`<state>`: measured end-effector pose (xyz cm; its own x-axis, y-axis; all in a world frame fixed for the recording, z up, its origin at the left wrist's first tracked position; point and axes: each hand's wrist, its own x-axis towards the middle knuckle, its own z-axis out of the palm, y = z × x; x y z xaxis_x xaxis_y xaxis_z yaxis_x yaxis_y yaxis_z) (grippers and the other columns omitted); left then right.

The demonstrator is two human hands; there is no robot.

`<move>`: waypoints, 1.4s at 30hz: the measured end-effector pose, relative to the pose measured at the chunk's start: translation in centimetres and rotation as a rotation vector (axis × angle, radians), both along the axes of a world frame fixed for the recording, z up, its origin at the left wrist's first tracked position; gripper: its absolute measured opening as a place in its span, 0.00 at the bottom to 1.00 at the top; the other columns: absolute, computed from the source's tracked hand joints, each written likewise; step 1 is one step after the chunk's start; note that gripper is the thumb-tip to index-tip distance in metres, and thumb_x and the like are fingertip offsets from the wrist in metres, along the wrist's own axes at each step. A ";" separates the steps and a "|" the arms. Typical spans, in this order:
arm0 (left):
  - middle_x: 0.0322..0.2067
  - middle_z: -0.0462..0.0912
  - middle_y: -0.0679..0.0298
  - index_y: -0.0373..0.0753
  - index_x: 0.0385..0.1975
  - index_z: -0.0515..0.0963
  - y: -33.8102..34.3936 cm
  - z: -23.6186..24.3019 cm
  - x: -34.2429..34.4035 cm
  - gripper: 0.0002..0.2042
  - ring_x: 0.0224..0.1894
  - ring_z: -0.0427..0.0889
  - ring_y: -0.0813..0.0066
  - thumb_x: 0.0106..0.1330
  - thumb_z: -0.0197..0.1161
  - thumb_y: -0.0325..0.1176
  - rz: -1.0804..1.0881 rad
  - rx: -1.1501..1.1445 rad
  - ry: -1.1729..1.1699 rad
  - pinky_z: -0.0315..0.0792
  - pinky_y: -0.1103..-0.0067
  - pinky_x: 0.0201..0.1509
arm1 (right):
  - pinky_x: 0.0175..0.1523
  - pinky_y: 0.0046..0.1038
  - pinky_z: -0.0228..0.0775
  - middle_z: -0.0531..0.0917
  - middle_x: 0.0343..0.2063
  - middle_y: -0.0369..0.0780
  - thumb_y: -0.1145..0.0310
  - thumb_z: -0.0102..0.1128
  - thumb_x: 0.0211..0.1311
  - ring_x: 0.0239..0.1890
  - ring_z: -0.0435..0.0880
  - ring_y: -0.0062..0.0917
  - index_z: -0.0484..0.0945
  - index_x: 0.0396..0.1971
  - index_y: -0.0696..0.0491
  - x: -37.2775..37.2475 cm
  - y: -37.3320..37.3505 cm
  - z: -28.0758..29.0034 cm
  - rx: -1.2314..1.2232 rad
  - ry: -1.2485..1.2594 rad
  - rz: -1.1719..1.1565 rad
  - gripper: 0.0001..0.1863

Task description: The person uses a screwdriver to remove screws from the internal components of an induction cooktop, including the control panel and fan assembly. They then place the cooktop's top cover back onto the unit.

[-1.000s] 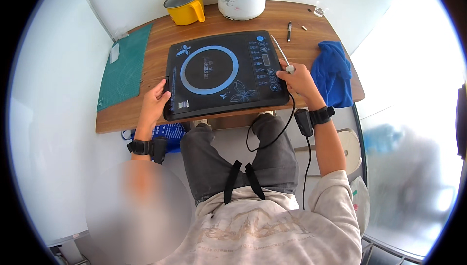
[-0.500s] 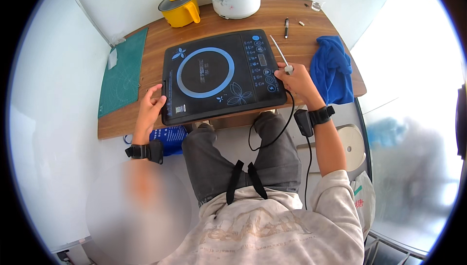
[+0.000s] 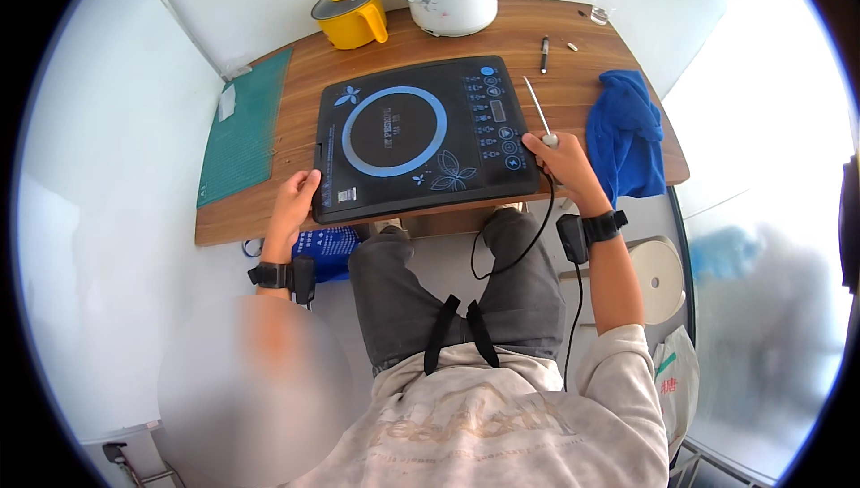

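Note:
A black induction cooktop (image 3: 394, 139) with a blue ring and a touch panel on its right lies face up at the table's near edge, slightly tilted in view. My left hand (image 3: 292, 204) grips its near left side, thumb along the edge, fingertips partly hidden. At the near right side, my right hand (image 3: 566, 162) is closed on the cooktop's edge. That hand also holds a screwdriver (image 3: 537, 106), its thin shaft pointing away from me and most of its handle hidden. A black cord (image 3: 543, 228) hangs in a loop from beside the right hand.
On the wooden table (image 3: 296, 143) stand a yellow pot (image 3: 351, 27) and a white rice cooker (image 3: 452, 0) at the back. A green cutting mat (image 3: 242, 134) lies left; a blue cloth (image 3: 627, 134), a pen (image 3: 544, 55) and a small clear cup (image 3: 600, 12) are on the right.
The whole view has shifted, so the scene sits farther right. My left hand has slid slightly nearer along the cooktop's left edge. The right hand keeps its hold.

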<state>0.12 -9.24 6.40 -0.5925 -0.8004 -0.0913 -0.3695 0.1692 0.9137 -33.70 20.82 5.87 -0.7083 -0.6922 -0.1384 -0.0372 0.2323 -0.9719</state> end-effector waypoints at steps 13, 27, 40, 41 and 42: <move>0.38 0.82 0.62 0.28 0.47 0.76 -6.7 -0.5 0.7 0.19 0.41 0.75 0.77 0.78 0.49 0.42 -0.116 -0.321 -0.350 0.70 0.77 0.49 | 0.31 0.15 0.65 0.86 0.34 0.37 0.74 0.56 0.61 0.23 0.72 0.11 0.81 0.50 0.62 2.8 4.0 -1.8 -0.248 -0.358 0.346 0.18; 0.39 0.77 0.66 0.31 0.49 0.74 -5.5 -0.8 0.0 0.20 0.43 0.72 0.77 0.81 0.43 0.43 0.109 -0.373 -0.425 0.67 0.77 0.52 | 0.30 0.15 0.64 0.87 0.34 0.38 0.66 0.65 0.65 0.27 0.76 0.12 0.83 0.43 0.57 6.3 6.2 -10.6 -0.630 -0.744 0.206 0.12; 0.59 0.73 0.57 0.40 0.65 0.66 -4.9 0.0 -0.7 0.18 0.60 0.72 0.66 0.81 0.37 0.35 0.108 -0.422 -0.499 0.63 0.74 0.65 | 0.27 0.17 0.68 0.85 0.32 0.35 0.69 0.60 0.65 0.27 0.77 0.12 0.83 0.45 0.57 5.1 5.6 -11.0 -0.590 -0.635 0.317 0.12; 0.60 0.72 0.57 0.41 0.66 0.65 -4.9 0.0 -0.8 0.19 0.60 0.72 0.66 0.81 0.37 0.34 0.107 -0.420 -0.514 0.63 0.74 0.65 | 0.27 0.17 0.69 0.85 0.32 0.34 0.69 0.60 0.65 0.26 0.77 0.12 0.83 0.47 0.56 5.1 5.6 -10.9 -0.596 -0.616 0.317 0.13; 0.61 0.72 0.57 0.42 0.66 0.65 -5.1 0.0 -0.8 0.19 0.60 0.72 0.65 0.80 0.37 0.34 0.105 -0.439 -0.514 0.62 0.74 0.65 | 0.27 0.17 0.69 0.85 0.31 0.34 0.69 0.60 0.64 0.26 0.77 0.12 0.83 0.48 0.56 5.1 5.5 -10.6 -0.602 -0.596 0.317 0.14</move>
